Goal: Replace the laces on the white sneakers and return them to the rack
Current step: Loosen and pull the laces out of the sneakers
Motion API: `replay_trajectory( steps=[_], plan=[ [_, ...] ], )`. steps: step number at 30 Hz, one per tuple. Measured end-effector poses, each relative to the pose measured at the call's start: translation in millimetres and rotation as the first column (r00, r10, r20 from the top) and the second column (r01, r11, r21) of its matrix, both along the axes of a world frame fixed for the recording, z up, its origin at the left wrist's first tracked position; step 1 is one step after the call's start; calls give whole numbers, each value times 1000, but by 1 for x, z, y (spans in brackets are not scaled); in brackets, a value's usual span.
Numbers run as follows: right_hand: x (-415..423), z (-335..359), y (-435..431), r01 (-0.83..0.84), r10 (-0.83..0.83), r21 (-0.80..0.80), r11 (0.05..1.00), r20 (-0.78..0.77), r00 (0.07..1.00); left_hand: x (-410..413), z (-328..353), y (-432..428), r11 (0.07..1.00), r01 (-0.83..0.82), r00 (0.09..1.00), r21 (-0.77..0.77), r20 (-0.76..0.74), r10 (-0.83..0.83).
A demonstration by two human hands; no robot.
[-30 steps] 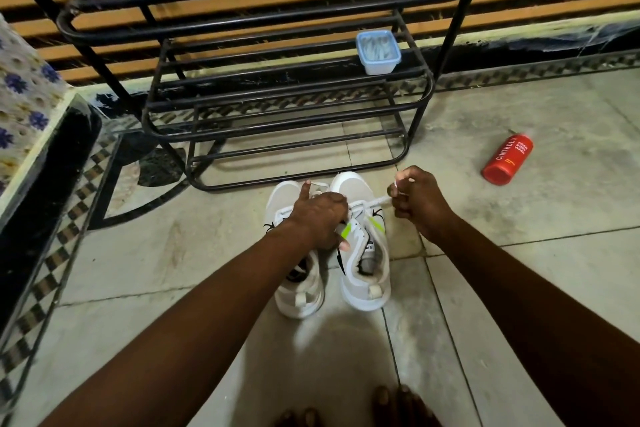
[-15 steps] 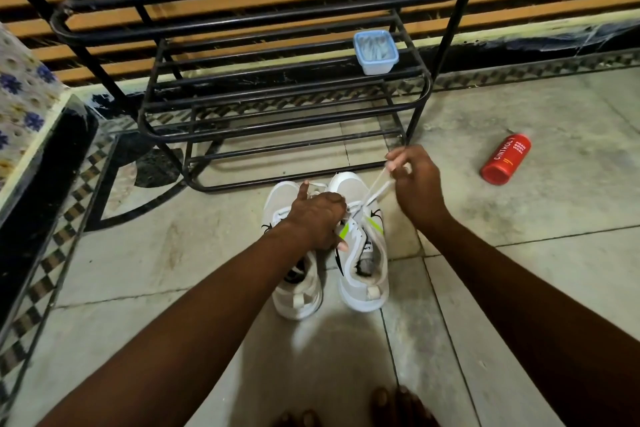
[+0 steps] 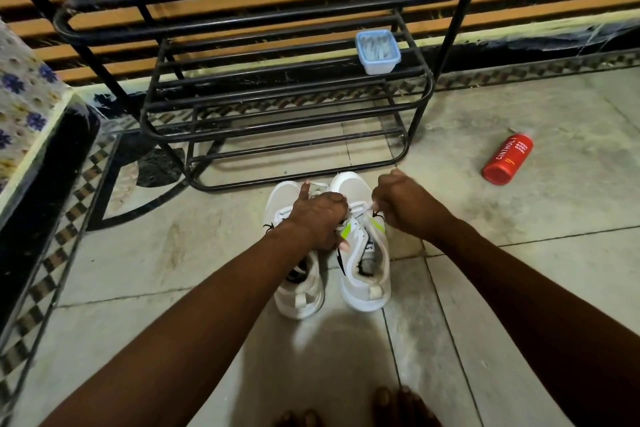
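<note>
Tiled floor (image 3: 519,288) — left fingers (image 3: 332,208) clamp white sneaker (image 3: 370,291), right fingers (image 3: 382,206) pinch flat lace (image 3: 362,207).

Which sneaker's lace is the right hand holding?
The right sneaker, green-striped: the right hand pinches its lace. The left sneaker shows no green.

Two sneakers (image 3: 363,291) stand side by side on the floor (image 3: 519,288), just before the rack (image 3: 242,10). A box (image 3: 378,52) sits on a rack shelf, at its right end. A bottle (image 3: 507,159) lies on the floor, right of the rack. The left hand (image 3: 318,218) holds the sneakers from above; the right hand (image 3: 401,204), beside them, pinches a lace (image 3: 362,209).
</note>
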State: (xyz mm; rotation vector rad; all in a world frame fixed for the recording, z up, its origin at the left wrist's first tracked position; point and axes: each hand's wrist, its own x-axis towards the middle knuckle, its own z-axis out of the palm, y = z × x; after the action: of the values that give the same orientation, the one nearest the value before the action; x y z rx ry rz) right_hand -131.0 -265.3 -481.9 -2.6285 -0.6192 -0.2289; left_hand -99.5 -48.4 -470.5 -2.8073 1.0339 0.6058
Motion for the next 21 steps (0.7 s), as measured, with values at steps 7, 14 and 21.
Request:
replay_trajectory(
  steps=[7, 14, 21],
  plan=[
    [-13, 8, 11, 466, -268, 741, 483, -381, 885, 0, 2, -1, 1000, -5, 1000, -11, -12, 4],
    [-12, 5, 28, 564, -99, 786, 253, -558, 824, 2, -1, 0, 1000, 5, 1000, 1, -3, -5],
    [-5, -1, 23, 262, -201, 472, 842, -176, 964, 2, -2, 2, 1000, -1, 1000, -18, -17, 0]
  ],
)
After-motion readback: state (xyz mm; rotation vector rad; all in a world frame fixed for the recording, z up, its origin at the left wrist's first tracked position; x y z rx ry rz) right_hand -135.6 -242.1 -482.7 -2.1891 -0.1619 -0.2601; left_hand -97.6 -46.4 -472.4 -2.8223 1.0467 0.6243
